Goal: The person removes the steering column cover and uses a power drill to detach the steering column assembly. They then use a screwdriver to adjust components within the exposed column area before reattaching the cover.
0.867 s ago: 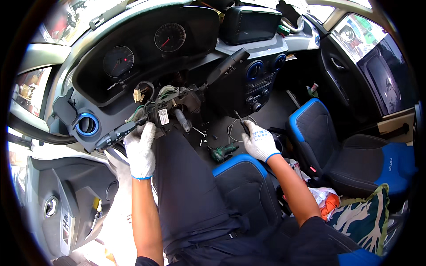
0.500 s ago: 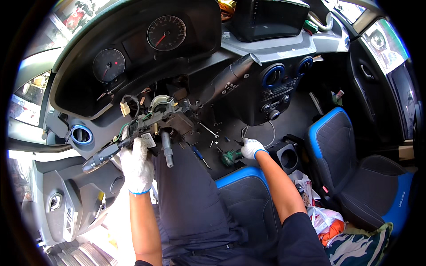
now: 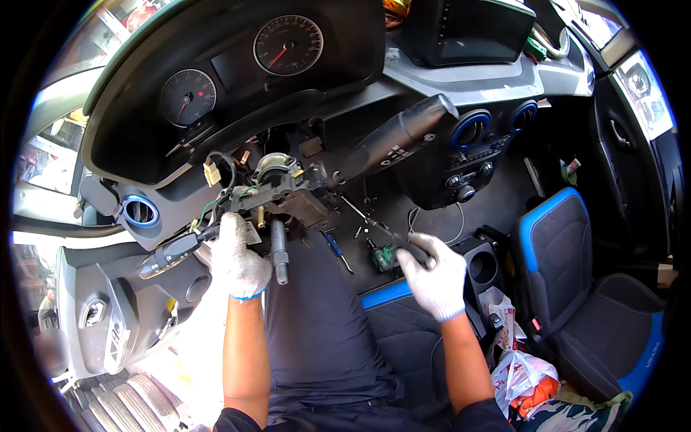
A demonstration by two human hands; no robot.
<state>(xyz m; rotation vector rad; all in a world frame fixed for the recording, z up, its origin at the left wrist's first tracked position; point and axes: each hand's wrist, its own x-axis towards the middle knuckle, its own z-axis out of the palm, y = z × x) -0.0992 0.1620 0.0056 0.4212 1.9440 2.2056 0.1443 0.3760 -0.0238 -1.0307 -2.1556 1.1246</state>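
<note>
My left hand (image 3: pixel 243 261), in a white knit glove, is closed on the lower left side of the steering column switch assembly (image 3: pixel 302 205), beside the left stalk (image 3: pixel 169 256). The bare steering shaft (image 3: pixel 279 252) points down toward me, and the right stalk (image 3: pixel 403 137) reaches up to the right. My gloved right hand (image 3: pixel 435 275) hangs above the seat edge, its fingers closed around a slim dark tool (image 3: pixel 392 235), slightly blurred, whose exact kind is unclear. Just beyond that hand lies a green power drill (image 3: pixel 381 255) on the floor.
A wrench (image 3: pixel 355 209), loose small parts and a blue-handled tool (image 3: pixel 338 250) lie in the footwell. Loose wiring with a pale connector (image 3: pixel 211 174) sticks up left of the column. The cup holder (image 3: pixel 481 266) and plastic bags (image 3: pixel 524 378) are to the right.
My right hand has come up and nearer from beside the drill, carrying the slim dark tool. My left hand stays on the switch assembly. The whole view has shifted slightly.
</note>
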